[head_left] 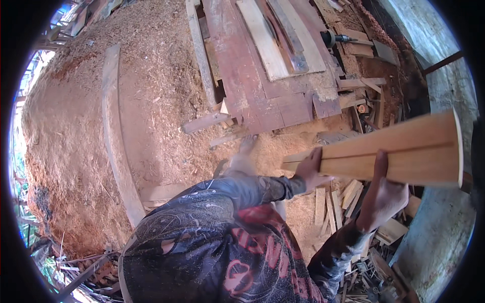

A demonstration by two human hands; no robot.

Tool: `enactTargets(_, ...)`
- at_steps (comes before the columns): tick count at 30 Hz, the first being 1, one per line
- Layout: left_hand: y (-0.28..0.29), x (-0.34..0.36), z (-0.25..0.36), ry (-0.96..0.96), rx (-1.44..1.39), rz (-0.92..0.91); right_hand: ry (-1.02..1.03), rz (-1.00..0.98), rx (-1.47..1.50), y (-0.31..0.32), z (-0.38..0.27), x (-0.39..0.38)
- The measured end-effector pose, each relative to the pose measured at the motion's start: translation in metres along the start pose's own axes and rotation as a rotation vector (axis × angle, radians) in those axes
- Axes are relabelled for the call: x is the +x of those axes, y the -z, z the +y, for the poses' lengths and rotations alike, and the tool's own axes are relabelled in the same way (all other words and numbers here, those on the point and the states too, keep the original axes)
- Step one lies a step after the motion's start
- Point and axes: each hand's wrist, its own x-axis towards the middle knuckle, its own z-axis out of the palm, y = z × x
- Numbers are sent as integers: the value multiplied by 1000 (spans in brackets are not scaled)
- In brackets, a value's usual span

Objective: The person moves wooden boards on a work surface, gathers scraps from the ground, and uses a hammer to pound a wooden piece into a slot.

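Note:
A light-brown wooden board (419,151) with a dark lengthwise line is held up at my right side, its wide end near the right wall. My left hand (310,170) grips the narrower end, fingers over the top edge. Farther along, my right hand (384,194) supports the board from below, its thumb or a finger up against the face. Both hands are closed on it. Part of each hand is hidden by the board.
A reddish worktable (252,101) stands ahead, with pale planks (262,45) and a drill-like power tool (336,39) beside it. Sawdust (156,91) covers the ground, where a long beam (113,116) lies at left. Wood offcuts (328,207) pile below the board; a grey wall (439,227) bounds the right.

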Motion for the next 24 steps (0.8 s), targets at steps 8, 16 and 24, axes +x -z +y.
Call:
enactTargets(8,40,19,67,-54,-450,127,599,-318,-12,30,-34,27)
enactTargets(16,79,-31,76,-163,-975,32,286,-843,-872,102,552,-64)
enactTargets(24,72,-46,62,141,-1476,251,-1591,-340,1477,184,592,-277)
